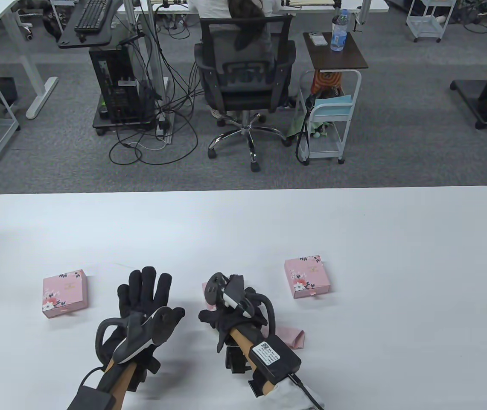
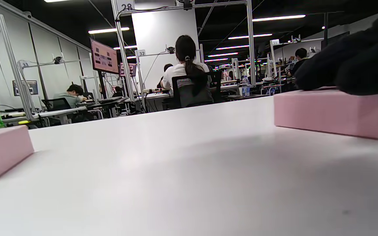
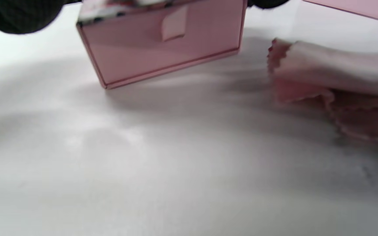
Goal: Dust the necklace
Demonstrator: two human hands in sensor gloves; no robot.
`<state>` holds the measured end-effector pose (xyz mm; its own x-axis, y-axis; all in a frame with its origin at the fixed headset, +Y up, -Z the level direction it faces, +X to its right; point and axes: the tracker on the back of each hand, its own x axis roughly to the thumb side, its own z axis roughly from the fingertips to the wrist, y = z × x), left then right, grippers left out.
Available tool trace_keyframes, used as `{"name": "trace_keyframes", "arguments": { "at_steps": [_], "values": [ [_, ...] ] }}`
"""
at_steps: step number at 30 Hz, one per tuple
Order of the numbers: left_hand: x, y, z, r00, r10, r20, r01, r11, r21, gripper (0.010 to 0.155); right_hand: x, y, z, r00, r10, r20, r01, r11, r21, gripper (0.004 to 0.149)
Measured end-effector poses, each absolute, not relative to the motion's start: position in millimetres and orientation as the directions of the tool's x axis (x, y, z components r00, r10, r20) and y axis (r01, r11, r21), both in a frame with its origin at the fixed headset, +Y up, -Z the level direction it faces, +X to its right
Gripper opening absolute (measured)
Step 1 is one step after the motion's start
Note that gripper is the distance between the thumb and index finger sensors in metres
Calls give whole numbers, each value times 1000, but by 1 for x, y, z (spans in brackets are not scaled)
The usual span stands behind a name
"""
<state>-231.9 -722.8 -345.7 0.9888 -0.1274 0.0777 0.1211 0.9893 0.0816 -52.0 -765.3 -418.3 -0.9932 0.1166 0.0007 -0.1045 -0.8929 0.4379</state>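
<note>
White table [image 1: 354,239] carries a pink drawer box [image 3: 162,42] gripped directly under the right hand [image 1: 230,299], nearer than the flat, spread left hand [image 1: 145,294].

- The left hand [image 1: 147,294] is covered by a black fabric sensor glove.
- A black and grey ring-shaped tracker [image 1: 141,331] is strapped to its back, with a loop at 9 o'clock.
- A black box [image 1: 91,399] is worn on the left forearm, joined by a black cable.
- The right hand [image 1: 230,307] is covered by the same black glove fabric.
- A dark tracker [image 1: 226,292] with a pale grey stripe is carried on its back.
- A black module [image 1: 275,356] bearing a white label with a QR code is fixed at the right wrist; a black cable leaves it at 5 o'clock.
- A white sleeve [image 1: 296,395] is seen below it.
</note>
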Motion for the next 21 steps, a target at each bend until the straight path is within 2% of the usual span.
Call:
{"name": "trace_keyframes", "arguments": {
  "at_steps": [6, 13, 18, 21],
  "values": [
    [-234, -726, -348, 987, -138, 81, 133, 989, 63, 88, -61, -778, -425, -999, 43, -4, -41, -903, 428, 81],
    [-234, -726, -348, 989, -120, 90, 117, 992, 43, 89, -63, -770, -434, -1000, 25, -11, -27, -941, 336, 81],
    [-236, -727, -348, 991, -109, 79, 106, 993, 43, 88, -48, -756, -453, -988, 80, -134, -121, -937, 328, 79],
    [-237, -727, -349, 991, -111, 77, 108, 993, 46, 87, -34, -751, -465, -978, 54, -202, -115, -946, 304, 78]
  ]
}}
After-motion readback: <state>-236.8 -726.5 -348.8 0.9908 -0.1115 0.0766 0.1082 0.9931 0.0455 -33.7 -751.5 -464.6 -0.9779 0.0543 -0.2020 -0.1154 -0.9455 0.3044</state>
